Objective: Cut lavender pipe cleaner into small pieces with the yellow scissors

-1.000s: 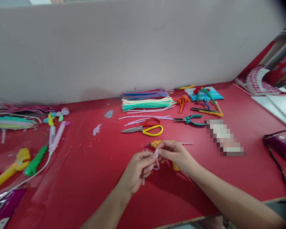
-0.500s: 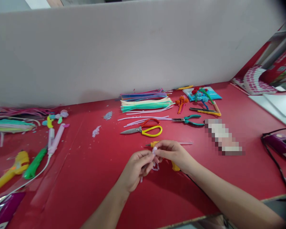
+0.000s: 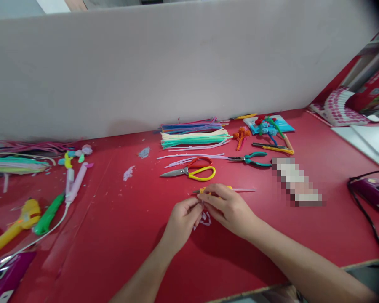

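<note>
Over the front middle of the table, my left hand (image 3: 183,221) and my right hand (image 3: 232,208) meet fingertip to fingertip. Both are closed in a pinch on a small lilac piece of pipe cleaner, almost wholly covered by the fingers. Just below them, short curled lilac pipe cleaner pieces (image 3: 206,218) lie on the red surface. A yellow glue gun (image 3: 204,190) with a clear glue stick (image 3: 244,190) in its back end lies behind my right hand, which hides much of it. Beyond that are scissors (image 3: 202,173) with red and yellow handles.
Teal-handled pliers (image 3: 255,159) lie right of the scissors, near pipe cleaner bundles (image 3: 196,138) and twisted orange pipe cleaners (image 3: 241,135). At left are another yellow glue gun (image 3: 30,212), a green-handled tool (image 3: 49,216) and a corded pink tool (image 3: 77,183). A grey partition (image 3: 177,67) borders the back.
My right hand has turned further over the piece, its back now facing up, and covers the lilac bit that showed before. The curled pieces below are more exposed. The view has shifted slightly.
</note>
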Available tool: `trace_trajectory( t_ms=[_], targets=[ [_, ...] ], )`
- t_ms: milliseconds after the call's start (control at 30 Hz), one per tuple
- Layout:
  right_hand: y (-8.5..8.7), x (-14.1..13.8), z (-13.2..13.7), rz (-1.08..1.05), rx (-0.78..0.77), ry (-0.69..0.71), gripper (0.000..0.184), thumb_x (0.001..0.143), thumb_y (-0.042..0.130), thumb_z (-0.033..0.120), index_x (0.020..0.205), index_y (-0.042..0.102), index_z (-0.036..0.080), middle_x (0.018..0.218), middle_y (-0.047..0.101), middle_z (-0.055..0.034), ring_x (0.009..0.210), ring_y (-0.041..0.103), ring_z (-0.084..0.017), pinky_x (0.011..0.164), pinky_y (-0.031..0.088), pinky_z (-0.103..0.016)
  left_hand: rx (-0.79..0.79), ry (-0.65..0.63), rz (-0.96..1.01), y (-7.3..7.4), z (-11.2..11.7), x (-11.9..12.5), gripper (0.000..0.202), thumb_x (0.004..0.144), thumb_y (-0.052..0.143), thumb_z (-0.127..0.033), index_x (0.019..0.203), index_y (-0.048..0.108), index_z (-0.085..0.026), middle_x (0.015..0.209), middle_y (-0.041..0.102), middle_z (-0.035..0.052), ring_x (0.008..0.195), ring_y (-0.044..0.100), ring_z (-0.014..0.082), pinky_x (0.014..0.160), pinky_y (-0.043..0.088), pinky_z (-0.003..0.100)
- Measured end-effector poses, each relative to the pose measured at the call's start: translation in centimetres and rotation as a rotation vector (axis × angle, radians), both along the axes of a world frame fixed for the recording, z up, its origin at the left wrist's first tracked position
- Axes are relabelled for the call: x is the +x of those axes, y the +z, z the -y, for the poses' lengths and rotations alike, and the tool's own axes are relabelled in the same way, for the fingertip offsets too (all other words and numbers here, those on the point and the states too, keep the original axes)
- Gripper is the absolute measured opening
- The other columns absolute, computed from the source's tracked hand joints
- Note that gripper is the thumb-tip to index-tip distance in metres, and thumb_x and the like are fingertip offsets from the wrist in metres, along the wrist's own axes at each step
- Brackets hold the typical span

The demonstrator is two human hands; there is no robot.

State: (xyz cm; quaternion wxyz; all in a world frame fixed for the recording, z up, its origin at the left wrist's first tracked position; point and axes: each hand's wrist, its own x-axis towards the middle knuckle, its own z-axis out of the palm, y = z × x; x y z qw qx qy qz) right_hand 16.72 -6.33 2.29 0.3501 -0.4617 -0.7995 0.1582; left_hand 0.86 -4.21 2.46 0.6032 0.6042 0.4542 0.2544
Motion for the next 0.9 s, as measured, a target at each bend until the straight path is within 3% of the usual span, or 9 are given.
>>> trace_trajectory(
  t_ms=[267, 467, 667, 900],
  targets=[
    [-1.8, -0.5, 0.0, 0.179, 0.046, 0.022, 0.033, 0.084, 0.034, 0.015, 0.115, 0.045, 0.012, 0.113, 0.050, -0.0097, 0.106, 0.044, -0.014, 0.094, 0.036, -0.027, 0.071, 0.041, -0.105, -0.1, 0.4, 0.2, 0.025, 0.076, 0.041, -0.035, 0.061, 0.047, -0.016, 0.047, 0.034, -0.0047, 0.044, 0.031, 0.0074, 0.043, 0.025, 0.019],
    [-1.9, -0.6, 0.0, 0.211, 0.166, -0.009, 0.031, 0.083, 0.036, 0.016, 0.111, 0.047, 0.010, 0.107, 0.054, -0.0105, 0.105, 0.046, -0.015, 0.090, 0.040, -0.027, 0.025, 0.053, -0.062, 0.0, 0.4, 0.1, 0.025, 0.076, 0.041, -0.034, 0.063, 0.050, -0.015, 0.048, 0.035, -0.0039, 0.045, 0.032, 0.0074, 0.044, 0.026, 0.019],
    [-1.8, -0.8, 0.1, 0.274, 0.267, -0.022, 0.029, 0.082, 0.037, 0.016, 0.107, 0.049, 0.009, 0.102, 0.056, -0.0106, 0.101, 0.049, -0.016, 0.087, 0.042, -0.027, -0.121, 0.046, 0.019, -0.2, 0.3, 0.0, 0.022, 0.076, 0.042, -0.032, 0.067, 0.052, -0.015, 0.043, 0.032, -0.0060, 0.040, 0.027, 0.0053, 0.040, 0.023, 0.017],
    [-2.3, -1.3, 0.1, 0.293, 0.262, -0.049, 0.025, 0.082, 0.038, 0.017, 0.103, 0.050, 0.010, 0.098, 0.057, -0.0114, 0.097, 0.051, -0.017, 0.079, 0.045, -0.028, -0.218, 0.128, 0.085, -0.1, 0.7, 0.5, 0.019, 0.073, 0.045, -0.031, 0.063, 0.048, -0.015, 0.039, 0.029, -0.0075, 0.034, 0.022, 0.0046, 0.034, 0.015, 0.018]
  ],
)
